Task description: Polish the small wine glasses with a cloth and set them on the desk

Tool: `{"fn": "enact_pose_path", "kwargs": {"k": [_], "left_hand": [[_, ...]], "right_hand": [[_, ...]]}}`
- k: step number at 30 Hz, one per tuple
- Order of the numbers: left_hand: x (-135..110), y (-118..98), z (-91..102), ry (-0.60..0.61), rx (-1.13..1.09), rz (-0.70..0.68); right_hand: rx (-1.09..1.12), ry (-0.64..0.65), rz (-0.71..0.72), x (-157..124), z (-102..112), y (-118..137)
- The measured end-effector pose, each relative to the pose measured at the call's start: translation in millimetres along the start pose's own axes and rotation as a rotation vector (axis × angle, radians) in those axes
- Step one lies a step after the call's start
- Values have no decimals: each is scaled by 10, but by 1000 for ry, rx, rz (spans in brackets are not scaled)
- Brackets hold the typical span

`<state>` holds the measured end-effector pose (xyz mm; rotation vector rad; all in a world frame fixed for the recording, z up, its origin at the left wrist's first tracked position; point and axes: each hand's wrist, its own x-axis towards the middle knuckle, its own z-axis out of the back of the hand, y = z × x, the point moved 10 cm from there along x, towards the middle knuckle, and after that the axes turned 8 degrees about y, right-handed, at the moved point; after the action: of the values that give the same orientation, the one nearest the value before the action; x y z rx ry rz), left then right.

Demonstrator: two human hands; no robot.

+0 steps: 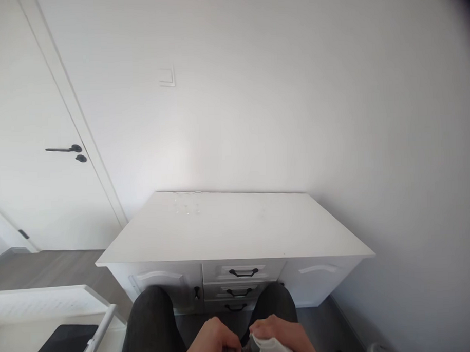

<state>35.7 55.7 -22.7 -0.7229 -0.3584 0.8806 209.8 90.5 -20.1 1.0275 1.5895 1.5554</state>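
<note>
Both hands met at the bottom edge, above the knees. The right hand (281, 332) was closed on a white cloth (269, 348) lying just below it; the left hand (214, 341), fingers curled, touched something small and unclear between them.

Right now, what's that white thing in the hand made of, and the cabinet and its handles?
The white thing in the right hand looks like soft cloth: it folds and bunches. The cabinet seems to be painted wood or board, smooth and matte white. Its handles look like black metal, thin and curved, though plastic is possible.
</note>
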Motion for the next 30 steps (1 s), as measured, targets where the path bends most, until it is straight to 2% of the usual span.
{"fn": "enact_pose_path", "kwargs": {"k": [1, 3, 5, 7, 9, 10, 11, 14, 16, 18, 20, 22, 25, 27, 28, 30], "left_hand": [[-2, -3, 71, -36, -88, 45], [-52, 43, 280, -207, -238, 175], [-135, 99, 437, -416, -323, 282], [-171, 121, 448, -557, -357, 314], [-154, 89, 376, -630, -321, 279], [-151, 68, 342, -659, -293, 258], [-145, 51, 312, -672, -272, 238], [-143, 85, 287, -634, -356, 233], [-125, 146, 276, -537, -547, 253], [-140, 206, 276, -490, -770, 292], [-173, 230, 302, -507, -905, 316], [-188, 199, 332, -519, -900, 303], [-156, 81, 297, -405, -816, 227], [-186, 68, 290, -350, -773, 206], [-207, 82, 289, -323, -755, 205], [-222, 131, 226, -235, -812, 206]], "right_hand": [[62, -111, -30, -11, 148, -64], [206, -331, -99, -53, 392, -231], [329, -477, -116, -80, 469, -358], [479, -480, -122, -36, 293, -452], [637, -330, -131, 89, -121, -463], [679, -233, -110, 161, -346, -399], [706, -202, -78, 214, -500, -319], [813, -162, -13, 371, -772, -31], [881, -96, -4, 470, -873, 156], [883, -18, -8, 538, -949, 272], [807, -17, 10, 565, -950, 280], [661, -103, 60, 549, -846, 247], [220, -160, 227, 484, -666, 471], [-39, -92, 301, 465, -657, 710], [-58, -30, 286, 480, -680, 775], [146, 146, 160, 531, -813, 764]]}}
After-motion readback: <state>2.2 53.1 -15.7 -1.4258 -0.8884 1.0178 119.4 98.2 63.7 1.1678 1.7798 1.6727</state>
